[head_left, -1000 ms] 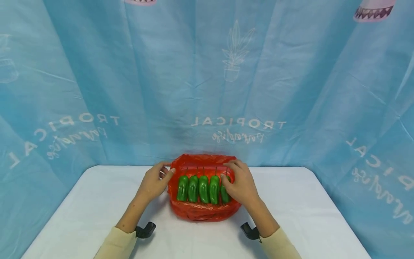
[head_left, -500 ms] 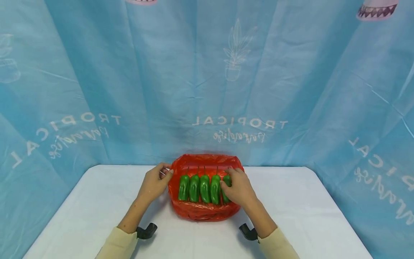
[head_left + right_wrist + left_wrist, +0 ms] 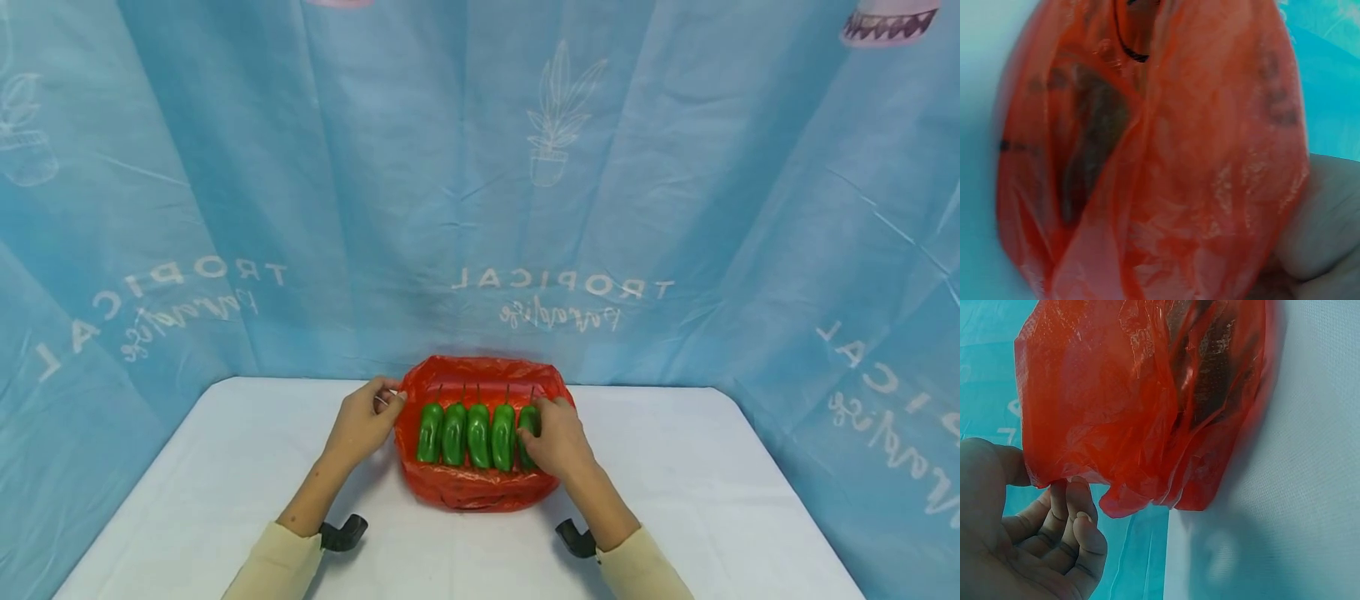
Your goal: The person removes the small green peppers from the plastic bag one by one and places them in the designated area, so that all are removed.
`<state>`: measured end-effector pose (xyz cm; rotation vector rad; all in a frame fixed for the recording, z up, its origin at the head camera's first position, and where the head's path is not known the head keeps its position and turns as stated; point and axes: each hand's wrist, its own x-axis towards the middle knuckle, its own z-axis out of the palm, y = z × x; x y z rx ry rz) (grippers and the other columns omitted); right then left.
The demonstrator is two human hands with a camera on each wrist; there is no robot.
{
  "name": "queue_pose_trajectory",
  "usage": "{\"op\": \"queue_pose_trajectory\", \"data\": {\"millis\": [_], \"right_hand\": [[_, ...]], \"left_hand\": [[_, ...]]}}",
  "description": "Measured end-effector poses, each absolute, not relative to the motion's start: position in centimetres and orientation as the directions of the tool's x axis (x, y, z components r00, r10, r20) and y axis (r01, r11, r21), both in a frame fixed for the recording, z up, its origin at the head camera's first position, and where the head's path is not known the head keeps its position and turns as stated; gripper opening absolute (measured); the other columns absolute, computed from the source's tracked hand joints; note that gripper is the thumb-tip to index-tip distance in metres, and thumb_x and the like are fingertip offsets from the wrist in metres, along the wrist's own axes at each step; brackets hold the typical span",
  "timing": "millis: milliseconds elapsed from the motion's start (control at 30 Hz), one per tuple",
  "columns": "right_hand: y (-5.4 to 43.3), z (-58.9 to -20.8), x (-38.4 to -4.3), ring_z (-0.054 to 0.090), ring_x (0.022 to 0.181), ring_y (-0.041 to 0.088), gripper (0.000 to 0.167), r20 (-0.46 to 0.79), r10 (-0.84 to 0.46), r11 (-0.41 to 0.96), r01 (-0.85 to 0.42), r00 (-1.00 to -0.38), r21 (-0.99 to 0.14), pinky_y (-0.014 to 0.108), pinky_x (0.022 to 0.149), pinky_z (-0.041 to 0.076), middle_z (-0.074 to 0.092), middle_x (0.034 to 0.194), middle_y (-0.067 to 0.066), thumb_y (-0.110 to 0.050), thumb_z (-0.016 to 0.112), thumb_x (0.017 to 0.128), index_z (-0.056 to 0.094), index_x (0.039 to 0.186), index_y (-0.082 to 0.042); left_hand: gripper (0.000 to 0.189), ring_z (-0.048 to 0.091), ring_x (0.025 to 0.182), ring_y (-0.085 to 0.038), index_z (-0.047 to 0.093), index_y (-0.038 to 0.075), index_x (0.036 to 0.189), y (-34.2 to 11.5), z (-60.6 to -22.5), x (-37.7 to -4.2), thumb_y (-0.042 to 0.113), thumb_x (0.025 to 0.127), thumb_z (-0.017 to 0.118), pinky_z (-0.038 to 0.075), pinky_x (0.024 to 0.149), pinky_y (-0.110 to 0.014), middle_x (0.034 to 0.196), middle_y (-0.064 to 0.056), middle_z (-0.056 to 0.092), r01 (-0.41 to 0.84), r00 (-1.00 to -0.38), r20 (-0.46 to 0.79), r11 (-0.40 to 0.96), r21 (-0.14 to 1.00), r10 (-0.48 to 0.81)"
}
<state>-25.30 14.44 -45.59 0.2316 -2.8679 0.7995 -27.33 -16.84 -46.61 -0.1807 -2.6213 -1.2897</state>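
A red plastic bag (image 3: pixel 468 492) sits on the table with its mouth spread wide. Inside, several glossy green chili peppers (image 3: pixel 478 437) lie side by side in a row, thin stems pointing away from me. My left hand (image 3: pixel 363 421) pinches the bag's left rim between thumb and fingers, as the left wrist view also shows. At the right end, my right hand (image 3: pixel 561 437) reaches over the rim and holds the last pepper (image 3: pixel 529 421), thumb on its left side and fingers near its top. In the right wrist view the bag's wall hides those fingers.
A white-covered table (image 3: pixel 660 467) lies under the bag. Close behind its far edge hangs a blue printed curtain (image 3: pixel 480 208), which also closes in both sides. Black curved pieces (image 3: pixel 345 533) are worn at both wrists.
My right hand has come off the far right rim and lowered around the last pepper, its thumb sliding toward me. My left hand stays at the left rim. The view has shifted slightly.
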Motion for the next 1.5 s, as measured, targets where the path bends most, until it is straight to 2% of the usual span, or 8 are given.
{"op": "queue_pose_trajectory", "data": {"millis": [200, 300, 467, 667, 967, 1233, 1500], "right_hand": [[14.3, -46.4, -25.3, 0.065, 0.106, 0.031, 0.059, 0.151, -0.103, 0.856, -0.165, -0.983, -0.490, 0.050, 0.093, 0.059, 0.066, 0.119, 0.022, -0.016, 0.086, 0.089, 0.063, 0.137, 0.009], [14.3, -46.6, -25.2, 0.063, 0.100, 0.028, 0.055, 0.149, -0.107, 0.860, -0.167, -0.983, -0.482, 0.048, 0.090, 0.060, 0.065, 0.114, 0.020, -0.015, 0.084, 0.090, 0.064, 0.135, 0.009], [14.3, -46.9, -25.5, 0.060, 0.087, 0.024, 0.039, 0.175, -0.112, 0.875, -0.181, -0.978, -0.449, 0.043, 0.078, 0.059, 0.062, 0.099, 0.015, -0.013, 0.083, 0.091, 0.068, 0.118, 0.010], [14.3, -47.3, -25.9, 0.061, 0.085, 0.025, 0.031, 0.170, -0.104, 0.895, -0.167, -0.980, -0.413, 0.043, 0.075, 0.057, 0.061, 0.093, 0.014, -0.014, 0.083, 0.091, 0.068, 0.106, 0.008], [14.2, -47.6, -26.1, 0.065, 0.093, 0.030, 0.049, 0.164, -0.087, 0.904, -0.147, -0.983, -0.402, 0.048, 0.085, 0.060, 0.064, 0.102, 0.019, -0.017, 0.088, 0.086, 0.065, 0.119, 0.011], [14.1, -47.6, -26.1, 0.065, 0.092, 0.030, 0.050, 0.198, -0.071, 0.903, -0.147, -0.978, -0.403, 0.048, 0.083, 0.060, 0.066, 0.101, 0.019, -0.014, 0.089, 0.083, 0.066, 0.120, 0.011], [14.0, -46.8, -25.7, 0.067, 0.101, 0.032, 0.052, 0.203, -0.071, 0.885, -0.156, -0.977, -0.439, 0.050, 0.089, 0.059, 0.068, 0.111, 0.020, -0.009, 0.086, 0.084, 0.065, 0.128, 0.009]], "left_hand": [[0.026, 0.060, 0.077, -0.017, 0.071, 0.006, 0.122, -16.9, -46.9, -27.2, 0.023, 0.104, 0.064, 0.050, 0.064, -0.030, 0.096, -0.005, 0.068, 0.204, -0.970, 0.242, 0.606, 0.769, 0.020], [0.026, 0.060, 0.078, -0.016, 0.071, 0.006, 0.122, -16.9, -47.0, -27.1, 0.023, 0.104, 0.063, 0.050, 0.065, -0.029, 0.096, -0.005, 0.069, 0.209, -0.970, 0.242, 0.602, 0.771, 0.027], [0.025, 0.060, 0.078, -0.018, 0.071, 0.004, 0.121, -16.7, -46.7, -27.2, 0.021, 0.104, 0.065, 0.049, 0.065, -0.029, 0.096, -0.007, 0.068, 0.225, -0.966, 0.257, 0.576, 0.786, 0.026], [0.025, 0.059, 0.079, -0.018, 0.071, 0.006, 0.122, -16.8, -46.6, -27.3, 0.023, 0.104, 0.064, 0.050, 0.068, -0.030, 0.095, -0.005, 0.068, 0.216, -0.969, 0.246, 0.585, 0.782, 0.029], [0.026, 0.059, 0.078, -0.019, 0.070, 0.004, 0.122, -16.6, -46.6, -27.3, 0.022, 0.104, 0.065, 0.049, 0.066, -0.029, 0.095, -0.006, 0.068, 0.212, -0.971, 0.237, 0.572, 0.792, 0.033], [0.025, 0.061, 0.079, -0.018, 0.071, 0.005, 0.122, -16.6, -46.8, -27.4, 0.021, 0.104, 0.066, 0.050, 0.064, -0.029, 0.098, -0.007, 0.069, 0.199, -0.973, 0.228, 0.562, 0.803, 0.019], [0.025, 0.063, 0.077, -0.017, 0.070, 0.005, 0.122, -16.6, -46.6, -27.3, 0.021, 0.103, 0.066, 0.050, 0.062, -0.029, 0.101, -0.009, 0.069, 0.189, -0.976, 0.217, 0.540, 0.820, 0.011]]}}
